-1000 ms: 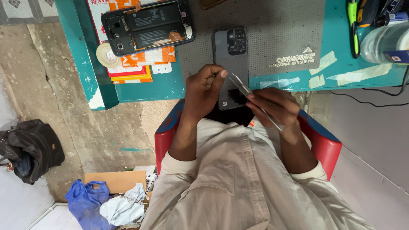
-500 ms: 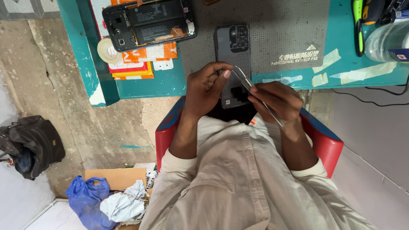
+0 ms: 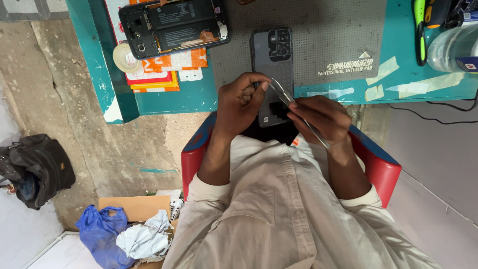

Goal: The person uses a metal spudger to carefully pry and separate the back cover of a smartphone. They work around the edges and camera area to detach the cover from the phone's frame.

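Both hands meet over the phone back (image 3: 271,60): left hand (image 3: 239,104) pinches something small, unclear what; right hand (image 3: 318,119) clenches tweezers (image 3: 298,117) for precision.

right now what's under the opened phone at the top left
The opened phone lies on orange and red packets on the teal table, beside a tape roll. Anything directly beneath its middle is covered.

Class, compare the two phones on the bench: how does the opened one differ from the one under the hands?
The opened phone lies crosswise on papers, insides exposed; the grey phone lies lengthwise on the mat, back cover on. The opened phone is untouched; the grey phone has the left hand and right hand with tweezers over it. Both are dark slabs.
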